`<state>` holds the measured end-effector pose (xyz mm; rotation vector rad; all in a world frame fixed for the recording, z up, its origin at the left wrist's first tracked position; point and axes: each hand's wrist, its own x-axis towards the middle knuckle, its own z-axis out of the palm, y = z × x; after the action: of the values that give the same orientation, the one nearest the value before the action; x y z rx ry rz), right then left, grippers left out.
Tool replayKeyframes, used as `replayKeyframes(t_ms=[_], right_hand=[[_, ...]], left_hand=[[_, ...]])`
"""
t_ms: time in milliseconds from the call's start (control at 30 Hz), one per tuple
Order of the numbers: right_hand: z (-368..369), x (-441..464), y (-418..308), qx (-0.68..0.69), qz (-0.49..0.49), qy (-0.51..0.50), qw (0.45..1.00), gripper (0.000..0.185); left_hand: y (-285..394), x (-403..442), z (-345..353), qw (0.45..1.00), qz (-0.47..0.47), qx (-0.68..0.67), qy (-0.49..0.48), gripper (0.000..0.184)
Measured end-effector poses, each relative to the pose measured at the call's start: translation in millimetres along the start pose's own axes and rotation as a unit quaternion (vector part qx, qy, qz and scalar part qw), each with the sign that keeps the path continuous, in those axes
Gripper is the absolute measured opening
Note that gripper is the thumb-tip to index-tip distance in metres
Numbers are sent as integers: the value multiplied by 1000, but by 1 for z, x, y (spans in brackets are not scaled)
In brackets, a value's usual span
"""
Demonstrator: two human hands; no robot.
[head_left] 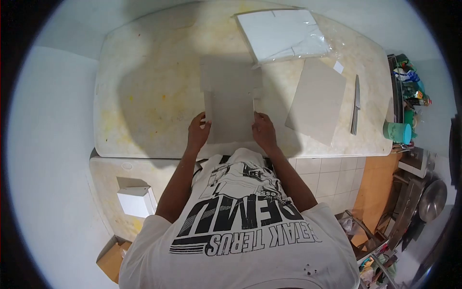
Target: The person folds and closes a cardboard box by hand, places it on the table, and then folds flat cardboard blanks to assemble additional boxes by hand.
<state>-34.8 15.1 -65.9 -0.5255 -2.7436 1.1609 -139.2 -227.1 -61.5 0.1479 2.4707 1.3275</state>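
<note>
A grey cardboard box blank [230, 108] with cut flaps lies on the table in front of my body. My left hand [198, 131] grips its left edge, thumb on top. On the opposite edge my right hand [264, 130] is closed with its fingers curled at the side. Right of it lies a second flat grey cardboard sheet [316, 103], apart from both hands. A stack of white sheets in clear plastic [284, 36] sits at the back of the table.
A knife [356, 103] lies near the right side of the stained table [159, 115]. Beyond that edge are a turquoise cup [398, 132] and kitchen items. A white folded box [136, 201] rests on a second table at lower left, above a brown carton [111, 260].
</note>
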Motion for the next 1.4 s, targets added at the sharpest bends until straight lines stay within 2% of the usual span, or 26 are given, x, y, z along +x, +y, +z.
replayKeyframes(t_ms=[67, 100, 167, 200, 267, 300, 367, 400, 467, 500, 567, 633, 667, 767, 867, 967, 1033, 1067, 1133, 1167, 1233, 1267, 1367, 1400], right_hand=[[0, 5, 3, -4, 42, -37, 998, 44], [-2, 10, 4, -27, 68, -5, 997, 46], [-8, 29, 8, -71, 118, 58, 989, 50], [-5, 44, 10, -46, 115, 62, 990, 51], [9, 78, 16, 5, 107, 62, 992, 54], [12, 92, 12, -7, 115, 24, 993, 53], [17, 119, -3, -33, 126, -52, 990, 51], [14, 128, -19, -97, 115, -112, 982, 51], [4, 139, -52, -224, 95, -227, 943, 49], [10, 148, -56, -235, 60, -196, 950, 48], [26, 160, -59, -254, -9, -140, 957, 46], [46, 186, -64, -245, -89, -94, 961, 56], [55, 200, -65, -239, -127, -70, 960, 62], [49, 237, -86, -297, -84, -161, 937, 84], [53, 264, -96, -400, -47, -252, 880, 98], [45, 279, -110, -385, -20, -315, 867, 95], [50, 286, -104, -393, -38, -281, 875, 93], [53, 288, -99, -395, -44, -264, 879, 92], [49, 296, -105, -359, -26, -290, 887, 85], [45, 299, -109, -341, -19, -302, 890, 81], [43, 301, -108, -306, -59, -323, 894, 75], [42, 300, -107, -288, -79, -333, 894, 72], [16, 274, -130, -257, -221, -279, 898, 47], [8, 262, -139, -266, -232, -284, 891, 41]], left_hand=[[-5, 7, -4, 997, -34, 56, 33, 45], [-6, 10, -8, 994, -52, 84, 52, 46], [-31, 35, -5, 983, 32, 126, 131, 49], [-36, 51, -3, 972, 72, 146, 170, 51], [-5, 78, 5, 979, 64, 121, 149, 51], [8, 84, 6, 983, 57, 109, 139, 52], [18, 78, 1, 977, 1, 198, 84, 56], [23, 77, -2, 969, -25, 239, 59, 58], [5, 72, 2, 919, 43, 371, 125, 61], [-5, 62, 5, 884, 72, 436, 151, 63], [1, 31, 16, 845, 153, 511, 48, 71], [8, 1, 29, 904, 102, 408, -73, 77], [8, -7, 33, 912, 83, 395, -71, 82], [10, -13, 31, 929, 21, 364, -66, 97], [20, 0, 20, 934, -31, 351, -53, 111], [14, 5, 23, 936, -35, 346, -62, 118], [18, 8, 19, 935, -46, 342, -86, 120], [14, 11, 19, 938, -21, 338, -74, 123], [6, 14, 18, 943, 31, 328, -54, 129], [5, 15, 19, 942, -2, 327, -70, 132], [12, 22, 16, 939, -65, 324, -94, 137], [13, 25, 16, 939, -69, 324, -94, 140], [10, 23, 18, 939, -77, 321, -95, 145], [8, 23, 18, 941, -72, 318, -92, 145]])
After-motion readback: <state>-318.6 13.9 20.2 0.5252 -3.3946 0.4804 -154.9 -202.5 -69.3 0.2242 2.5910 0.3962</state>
